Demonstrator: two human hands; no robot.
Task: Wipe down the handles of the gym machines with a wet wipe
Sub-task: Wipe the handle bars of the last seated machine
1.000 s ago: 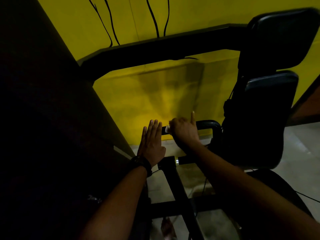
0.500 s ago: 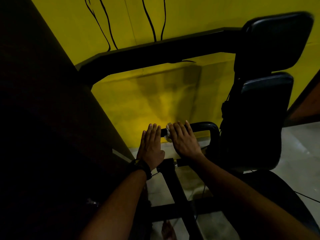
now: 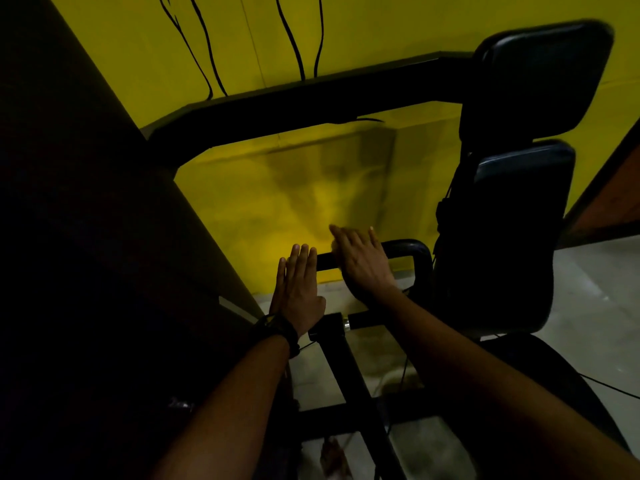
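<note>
On my feed the yellow wall (image 3: 284, 209) fills most of the background, with thin black cables (image 3: 294, 39) hanging down its upper part. A thick black frame beam (image 3: 311, 105) of the machine runs across in front of it. On the right two dark padded cushions stand one above the other, the upper pad (image 3: 540, 74) and the lower pad (image 3: 519, 209). Pale floor (image 3: 595, 306) shows lower right.

The handle (image 3: 408, 247) sits low at centre, just left of the lower pad. It is a black, slightly glossy round bar that runs level and then bends downward at its right end.

The right hand (image 3: 363, 261) lies across the bar's left part, palm down. Its fingers are stretched out past the bar rather than wrapped round it, and their tips are blurred. The left hand (image 3: 299, 289) is flat beside it, fingers straight and together, their tips at the bar's left end. I cannot tell whether they touch it. A dark wristband (image 3: 280, 329) circles the left wrist.
</note>
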